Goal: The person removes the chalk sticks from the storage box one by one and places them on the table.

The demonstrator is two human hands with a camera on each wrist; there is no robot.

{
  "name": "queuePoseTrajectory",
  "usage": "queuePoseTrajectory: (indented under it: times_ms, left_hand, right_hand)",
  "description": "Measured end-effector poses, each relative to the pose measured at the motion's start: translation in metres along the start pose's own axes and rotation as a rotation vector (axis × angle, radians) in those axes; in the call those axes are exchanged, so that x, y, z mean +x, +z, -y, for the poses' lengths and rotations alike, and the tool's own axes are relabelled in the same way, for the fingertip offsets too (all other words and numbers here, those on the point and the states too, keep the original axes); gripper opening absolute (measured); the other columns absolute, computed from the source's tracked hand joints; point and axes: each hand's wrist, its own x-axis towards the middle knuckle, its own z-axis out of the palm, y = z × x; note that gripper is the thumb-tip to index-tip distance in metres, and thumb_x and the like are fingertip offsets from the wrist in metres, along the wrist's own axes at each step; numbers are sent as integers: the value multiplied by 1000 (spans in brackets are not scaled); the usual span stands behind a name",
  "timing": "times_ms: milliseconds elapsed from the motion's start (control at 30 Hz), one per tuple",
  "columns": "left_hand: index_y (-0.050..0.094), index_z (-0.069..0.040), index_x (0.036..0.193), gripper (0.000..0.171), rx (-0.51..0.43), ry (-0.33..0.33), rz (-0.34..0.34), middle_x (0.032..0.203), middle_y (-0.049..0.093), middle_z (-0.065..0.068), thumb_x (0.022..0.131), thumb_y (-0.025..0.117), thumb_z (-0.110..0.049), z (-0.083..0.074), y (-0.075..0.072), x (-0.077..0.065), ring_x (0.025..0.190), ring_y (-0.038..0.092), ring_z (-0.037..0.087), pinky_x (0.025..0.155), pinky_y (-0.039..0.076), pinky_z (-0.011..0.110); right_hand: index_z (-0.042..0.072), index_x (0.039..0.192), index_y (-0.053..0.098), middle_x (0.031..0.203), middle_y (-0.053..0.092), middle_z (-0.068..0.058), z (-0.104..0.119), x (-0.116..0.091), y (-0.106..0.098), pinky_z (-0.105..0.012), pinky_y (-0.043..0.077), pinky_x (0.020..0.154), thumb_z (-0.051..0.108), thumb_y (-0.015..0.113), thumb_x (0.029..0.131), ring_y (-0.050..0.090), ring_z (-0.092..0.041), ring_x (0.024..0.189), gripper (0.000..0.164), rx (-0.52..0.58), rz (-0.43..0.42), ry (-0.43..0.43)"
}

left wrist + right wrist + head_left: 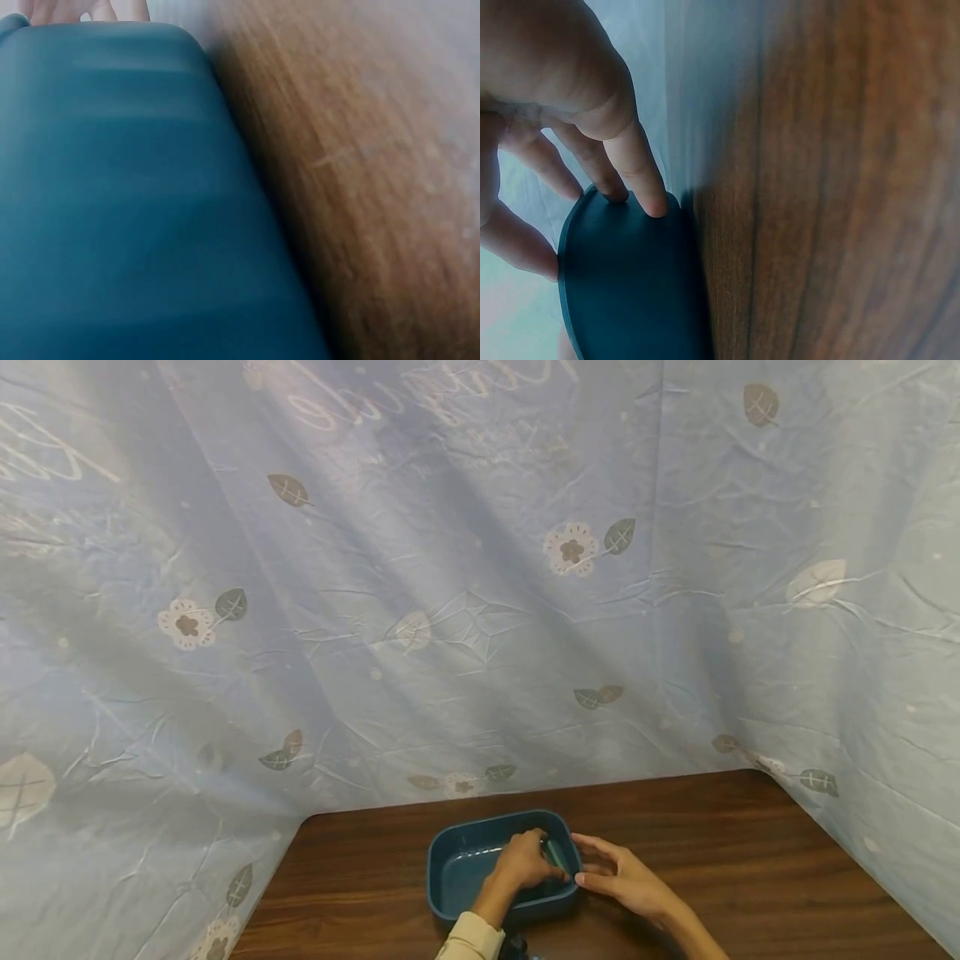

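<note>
A blue-teal rectangular basin with rounded corners stands on the wooden table. My left hand reaches inside it, near the right end. Its thumb and fingers close around a small, flat green object, mostly hidden, so its kind cannot be told. My right hand touches the basin's right end from outside, fingers spread and fairly straight. In the right wrist view, those fingers rest on the outer wall, with the thumb against the rim. The left wrist view is mostly filled by the basin's outer side.
The dark brown wooden table extends to both sides of the basin. A pale blue curtain with leaf and flower prints hangs behind and at the sides. A small dark object shows at the bottom edge, by the left sleeve.
</note>
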Motion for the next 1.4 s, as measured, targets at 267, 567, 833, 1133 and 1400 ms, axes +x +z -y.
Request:
queuePoseTrajectory:
  times_ms: [267,567,833,1133,1400]
  left_hand:
    - [70,-4,134,88,-11,-3,12,108,78,9,67,100,-52,2,-1,2,93,72,23,82,61,43]
    - [66,-2,139,88,-123,7,72,80,65,-10,70,100,-43,4,-11,-2,69,60,6,63,52,30]
    - [64,4,140,80,-191,37,53,79,67,-4,75,99,-26,-46,-70,-43,67,60,9,61,51,30]
    - [63,-1,143,77,-202,70,42,94,75,2,79,97,-30,-51,-95,-58,77,66,11,70,58,35]
    - [59,-4,150,80,-243,89,40,109,77,6,84,94,-32,-52,-116,-82,86,70,15,75,60,38]
  right_hand:
    - [-3,168,25,170,21,-39,1,0,0,-30,58,105,15,62,110,46,-56,148,71,-6,-1,-10]
    - [-4,167,24,169,23,-40,-1,-1,1,-29,58,105,14,61,110,46,-56,148,71,1,3,-14]
    - [-3,168,24,168,25,-40,0,-1,0,-30,58,106,16,63,109,47,-55,148,73,-4,-2,-8]
    - [-4,167,25,170,24,-38,2,0,-1,-28,57,106,16,64,109,47,-55,148,73,-23,-10,-16]
    - [-4,167,26,171,20,-38,1,-1,0,-29,58,105,18,65,108,47,-56,148,74,-42,-21,-3]
